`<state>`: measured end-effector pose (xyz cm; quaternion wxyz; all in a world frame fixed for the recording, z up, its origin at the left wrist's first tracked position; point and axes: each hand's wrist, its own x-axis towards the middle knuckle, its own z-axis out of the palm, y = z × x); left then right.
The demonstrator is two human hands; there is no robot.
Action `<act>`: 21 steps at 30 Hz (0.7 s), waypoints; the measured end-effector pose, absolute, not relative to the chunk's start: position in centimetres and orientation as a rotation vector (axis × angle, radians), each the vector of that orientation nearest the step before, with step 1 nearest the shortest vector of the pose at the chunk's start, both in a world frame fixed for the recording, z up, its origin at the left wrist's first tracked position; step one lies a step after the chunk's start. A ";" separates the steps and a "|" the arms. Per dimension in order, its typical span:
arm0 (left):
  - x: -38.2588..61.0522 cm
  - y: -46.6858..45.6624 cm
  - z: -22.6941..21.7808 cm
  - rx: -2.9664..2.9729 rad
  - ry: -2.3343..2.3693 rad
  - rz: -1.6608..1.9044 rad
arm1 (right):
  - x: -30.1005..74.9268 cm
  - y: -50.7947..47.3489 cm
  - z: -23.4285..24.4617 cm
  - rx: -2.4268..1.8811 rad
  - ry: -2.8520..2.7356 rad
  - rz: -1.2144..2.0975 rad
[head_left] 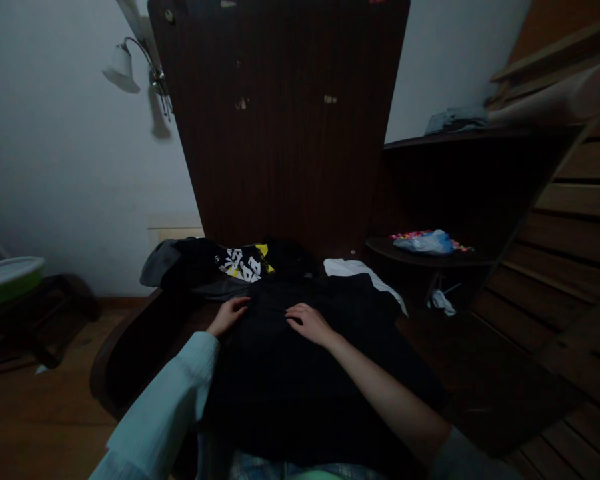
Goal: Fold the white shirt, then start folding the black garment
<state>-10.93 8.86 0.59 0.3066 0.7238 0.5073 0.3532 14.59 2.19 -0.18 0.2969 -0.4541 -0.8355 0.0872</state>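
A black garment (300, 380) lies spread out in front of me, reaching down toward my lap. My left hand (229, 315) rests at its upper left edge, fingers stretched forward and slightly bent, with the thumb apart. On the upper middle of the cloth lies my right hand (311, 323), its fingers loosely extended to the left and nothing visibly gripped. Just beyond the left hand is a black piece of clothing with a white and yellow print (247, 263). A white cloth (360, 270) sticks out from under the garment at its far right.
A dark wooden panel (285, 133) rises behind the clothes. A curved dark armrest (113, 367) stands at left, with a green-sided basin (10, 280) farther off. On the right, a low shelf (380, 248) bears a plastic bag (427, 244). A wall lamp (123, 70) hangs upper left.
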 end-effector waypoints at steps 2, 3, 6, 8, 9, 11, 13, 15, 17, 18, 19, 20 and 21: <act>-10.7 9.6 2.0 1.982 1.404 0.772 | 14.6 2.3 -0.3 -1.238 -2.257 0.217; -10.5 10.0 2.9 2.015 1.431 0.689 | 14.7 2.3 -0.3 -1.248 -2.269 0.209; -8.7 10.2 5.3 2.142 1.487 0.615 | 14.6 2.4 -0.3 -1.263 -2.293 0.186; -6.9 9.4 5.9 2.351 1.508 0.575 | 14.5 2.3 -0.4 -1.270 -2.301 0.171; -5.9 8.8 5.8 2.446 1.501 0.535 | 14.4 2.3 -0.4 -1.272 -2.304 0.167; -4.2 7.4 4.7 2.565 1.480 0.464 | 14.4 2.4 -0.2 -1.268 -2.320 0.187; -3.4 6.3 3.0 2.604 1.462 0.400 | 15.0 2.7 0.5 -1.289 -2.317 0.234; -3.5 5.7 1.4 2.630 1.422 0.369 | 16.7 3.1 1.7 -1.383 -2.228 0.247; -4.5 5.6 0.3 2.638 1.396 0.379 | 19.6 3.4 3.2 -1.539 -2.041 0.179; -5.1 5.6 0.0 2.636 1.391 0.397 | 21.5 3.5 4.0 -1.617 -1.941 0.116; -5.8 5.6 -0.2 2.632 1.388 0.415 | 23.5 3.4 4.7 -1.695 -1.860 0.056; -6.4 5.6 -0.3 2.631 1.387 0.427 | 25.6 3.3 5.3 -1.780 -1.788 -0.001; -7.0 5.6 -0.3 2.634 1.392 0.432 | 27.7 3.1 5.7 -1.877 -1.722 -0.053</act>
